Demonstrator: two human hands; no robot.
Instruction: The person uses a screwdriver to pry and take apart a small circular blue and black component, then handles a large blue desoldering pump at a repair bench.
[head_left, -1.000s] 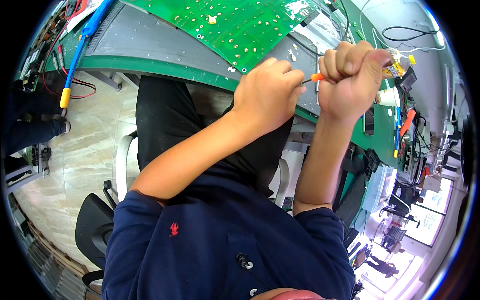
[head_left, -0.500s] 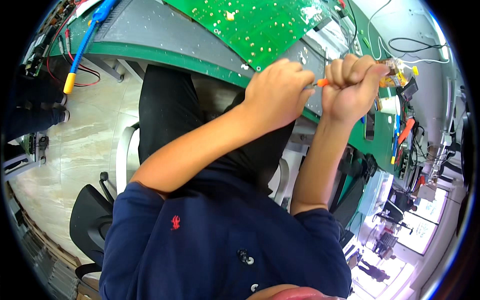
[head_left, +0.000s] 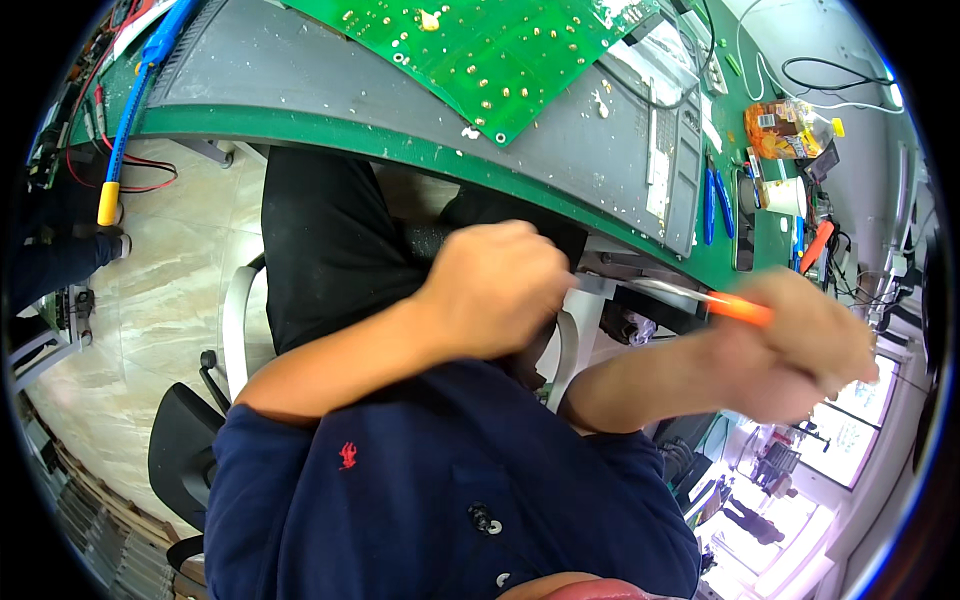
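My right hand [head_left: 785,345], smeared by motion, is closed round an orange-handled tool [head_left: 740,308] with a thin metal shaft that points left. Its kind is too blurred to tell. At the shaft's far end is my left hand [head_left: 495,288], its fingers curled shut. A small greyish piece shows at its fingertips, but I cannot make out whether it belongs to the tool. Both hands are in the air over my lap, just in front of the bench edge. Beyond them a large green circuit board [head_left: 480,60] lies on the grey mat [head_left: 290,85].
Blue-handled pliers [head_left: 718,205] lie right of the mat, near a dark phone [head_left: 744,225], a paper cup [head_left: 785,196] and a drink bottle [head_left: 780,130] with a yellow cap. At the left a blue tool with a yellow tip [head_left: 122,140] juts over the green bench edge.
Both hands have come back from the bench toward my body and moved apart, the right one swinging rightward. More of the tool's metal shaft now shows between them.
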